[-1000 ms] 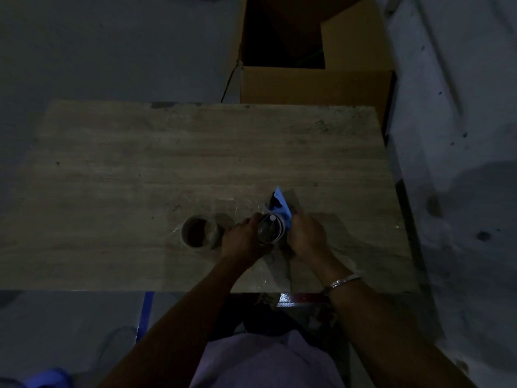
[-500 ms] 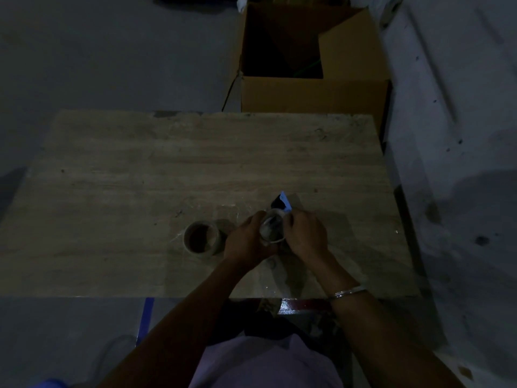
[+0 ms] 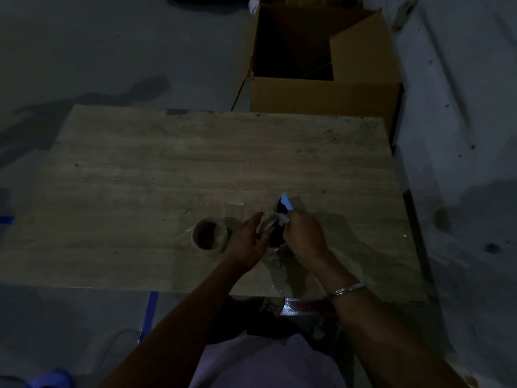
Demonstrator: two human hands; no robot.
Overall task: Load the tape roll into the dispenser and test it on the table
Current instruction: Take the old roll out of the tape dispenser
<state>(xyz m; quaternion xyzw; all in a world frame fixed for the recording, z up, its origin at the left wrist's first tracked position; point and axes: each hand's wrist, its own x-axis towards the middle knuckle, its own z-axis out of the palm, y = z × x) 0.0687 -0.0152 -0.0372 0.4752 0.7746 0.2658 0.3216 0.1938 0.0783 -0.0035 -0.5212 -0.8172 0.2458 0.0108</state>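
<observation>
Loading looks half done: low and right of centre in the frame, the left hand (image 3: pixel 246 242) cups the clear tape roll (image 3: pixel 270 224) while the right hand (image 3: pixel 305 236) grips the blue-and-black dispenser (image 3: pixel 285 204) over the worktop (image 3: pixel 167 177), with seating, threading and testing apparently left.

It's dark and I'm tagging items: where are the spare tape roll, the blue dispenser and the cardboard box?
spare tape roll (image 3: pixel 209 234), head view, on its top rim.
blue dispenser (image 3: pixel 286 201), head view, on its blue tip.
cardboard box (image 3: pixel 324 96), head view, on its near wall.
</observation>
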